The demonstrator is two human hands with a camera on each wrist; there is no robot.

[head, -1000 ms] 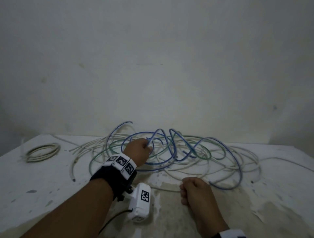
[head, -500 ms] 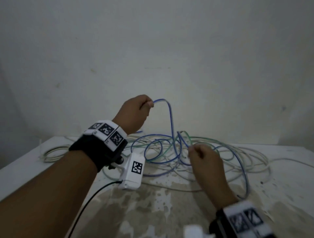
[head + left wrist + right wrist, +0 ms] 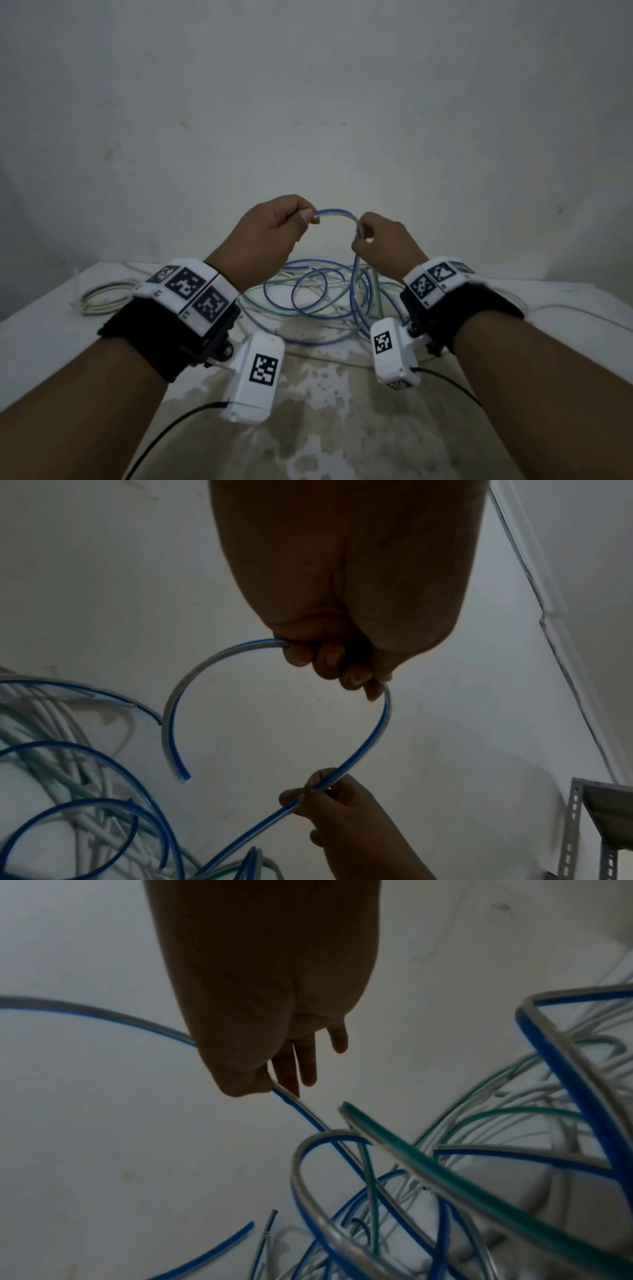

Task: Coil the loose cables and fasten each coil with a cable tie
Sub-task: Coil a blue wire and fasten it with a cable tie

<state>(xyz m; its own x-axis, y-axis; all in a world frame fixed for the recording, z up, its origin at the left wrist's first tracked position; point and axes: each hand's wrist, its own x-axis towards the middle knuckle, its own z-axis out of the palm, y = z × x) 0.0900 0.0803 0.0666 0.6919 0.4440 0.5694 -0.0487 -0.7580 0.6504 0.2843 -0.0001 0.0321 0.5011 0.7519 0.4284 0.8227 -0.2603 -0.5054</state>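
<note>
Both hands are up above the tangle (image 3: 318,301) now, and the blue cable (image 3: 337,215) arches between them. The left hand (image 3: 270,236) has its fingers curled round the cable near its free end, which hangs loose out the far side of the fist in the left wrist view. The right hand (image 3: 383,241) pinches the same cable between thumb and fingertip a little further along, other fingers relaxed, and from there the cable drops straight down into the tangle on the table (image 3: 51,329).

Here's the worry: that blue cable runs down through loops of green cable (image 3: 445,1167) and white cable (image 3: 58,718), so a firm pull could, I'd judge, drag the whole tangle up or cinch a knot. The right hand's pinch looks light (a fingertip hold only), so the cable may slide through or spring away, since it looks stiff and keeps its curve.

Hard to tell how many blue cables there are; several cut ends show in the wrist views. No cable tie is visible anywhere. Left of the tangle sits a pale coil (image 3: 102,298), but whether it is tied I can't make out. The light is dim and the right wrist view is blurred.
</note>
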